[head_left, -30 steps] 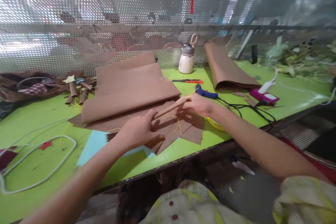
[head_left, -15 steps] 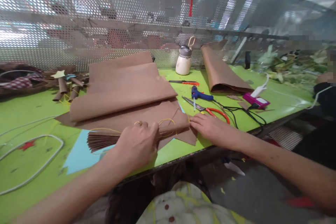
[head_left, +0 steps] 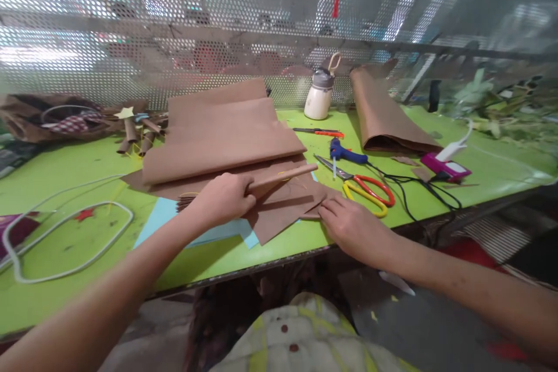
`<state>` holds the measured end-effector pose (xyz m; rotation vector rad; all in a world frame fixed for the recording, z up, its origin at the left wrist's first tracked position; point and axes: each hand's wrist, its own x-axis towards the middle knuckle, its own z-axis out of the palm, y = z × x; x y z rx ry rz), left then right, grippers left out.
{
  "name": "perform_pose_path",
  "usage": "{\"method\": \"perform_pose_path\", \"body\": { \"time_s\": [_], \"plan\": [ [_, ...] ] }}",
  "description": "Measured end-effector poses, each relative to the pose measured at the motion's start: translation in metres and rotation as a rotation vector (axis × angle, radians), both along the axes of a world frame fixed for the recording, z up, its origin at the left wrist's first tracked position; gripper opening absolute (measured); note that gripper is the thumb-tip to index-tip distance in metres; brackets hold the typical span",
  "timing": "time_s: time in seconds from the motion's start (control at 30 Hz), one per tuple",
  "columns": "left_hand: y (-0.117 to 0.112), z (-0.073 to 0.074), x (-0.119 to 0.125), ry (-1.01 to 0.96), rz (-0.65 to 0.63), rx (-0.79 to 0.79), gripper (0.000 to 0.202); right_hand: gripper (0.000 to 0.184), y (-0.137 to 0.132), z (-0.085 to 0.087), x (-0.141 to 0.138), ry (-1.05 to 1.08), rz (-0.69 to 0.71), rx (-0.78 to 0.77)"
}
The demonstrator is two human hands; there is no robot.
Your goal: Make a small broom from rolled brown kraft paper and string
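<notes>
My left hand (head_left: 226,200) is closed around a narrow bundle of pleated brown paper (head_left: 283,178). The bundle's right end is tilted up off the table, and its folded edges show to the left of my wrist. Thin yellow string (head_left: 285,174) lies along it. My right hand (head_left: 353,226) has its fingers together on the edge of a loose brown paper piece (head_left: 313,213) near the table's front edge. Beneath the bundle are more flat brown paper (head_left: 272,218) and light blue paper (head_left: 150,226). Scissors (head_left: 370,189) with red and yellow handles lie just beyond my right hand.
Large folded brown paper (head_left: 218,139) lies behind the bundle. A blue glue gun (head_left: 349,154), a cutter (head_left: 320,132), a white bottle (head_left: 319,99), rolled brown paper (head_left: 387,113) and a pink power strip (head_left: 449,167) stand or lie rightward. A white cable (head_left: 128,218) loops at left.
My left hand has raised the pleated bundle's right end and moved it away from me. My right hand has left that end and now touches loose paper. The view has shifted left.
</notes>
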<state>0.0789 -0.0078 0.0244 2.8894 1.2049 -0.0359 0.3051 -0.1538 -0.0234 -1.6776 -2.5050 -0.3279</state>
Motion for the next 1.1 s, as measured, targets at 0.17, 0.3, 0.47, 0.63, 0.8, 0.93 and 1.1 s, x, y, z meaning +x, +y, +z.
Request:
{"method": "perform_pose_path", "body": {
  "time_s": [0.17, 0.3, 0.47, 0.63, 0.8, 0.93, 1.1],
  "plan": [
    [-0.01, -0.005, -0.002, -0.015, -0.068, 0.061, 0.02, 0.019, 0.007, -0.004, 0.007, 0.039, -0.048, 0.068],
    [0.001, -0.004, -0.005, -0.096, -0.017, -0.007, 0.02, 0.019, 0.012, -0.007, 0.011, 0.19, -0.124, 0.157],
    [0.016, 0.004, -0.009, -0.156, 0.028, -0.067, 0.021, 0.017, 0.019, -0.006, 0.013, 0.417, -0.179, 0.178],
    [0.015, 0.005, -0.009, -0.142, -0.036, -0.102, 0.022, 0.014, 0.033, 0.015, 0.011, 0.519, -0.146, 0.246],
    [0.013, 0.01, -0.011, -0.198, -0.037, -0.204, 0.043, 0.011, 0.054, 0.027, 0.003, 0.633, -0.153, 0.307],
    [0.005, 0.015, -0.014, -0.186, -0.067, -0.216, 0.054, 0.01, 0.063, 0.025, -0.004, 0.684, -0.222, 0.351],
    [0.007, 0.016, -0.013, -0.122, -0.078, -0.027, 0.025, 0.009, 0.063, 0.023, -0.005, 0.752, -0.224, 0.397]
  ]
}}
